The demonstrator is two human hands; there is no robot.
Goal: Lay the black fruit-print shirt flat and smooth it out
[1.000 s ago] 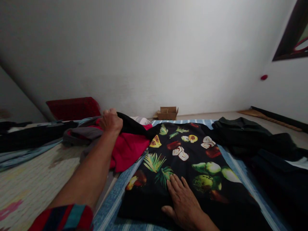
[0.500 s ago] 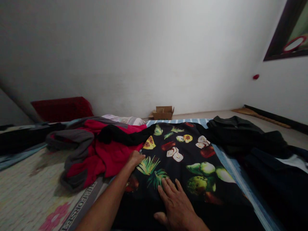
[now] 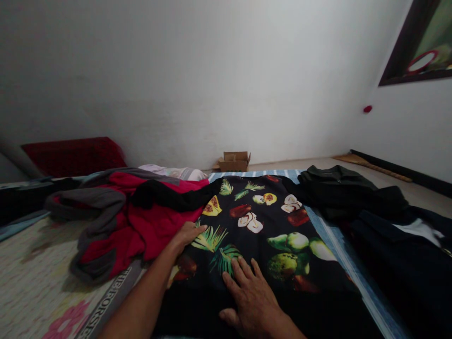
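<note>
A black printed shirt (image 3: 268, 235), patterned with fruit and palm leaves, lies spread flat on a blue striped cloth (image 3: 328, 240) on the floor. The right hand (image 3: 250, 296) rests palm down on the shirt's near part, fingers spread wide and flat, gripping nothing. The left hand (image 3: 185, 234) lies on the shirt's left edge, fingers stretched out along the fabric and open, with no cloth pinched that can be made out.

Just left of the shirt, touching its edge, sits a rumpled red and grey garment (image 3: 120, 221), with a black sleeve (image 3: 169, 195) draped across its top. Beyond that garment, further from the shirt, a dark red cushion (image 3: 70, 155) leans at the wall. Right of the shirt, a heap of dark clothes (image 3: 370, 207) covers the striped cloth's far side. Behind the shirt, against the white wall, stands a small open cardboard box (image 3: 234, 161). Left of the shirt and nearer the camera, a patterned mat (image 3: 42, 287) with pink flowers shows.
</note>
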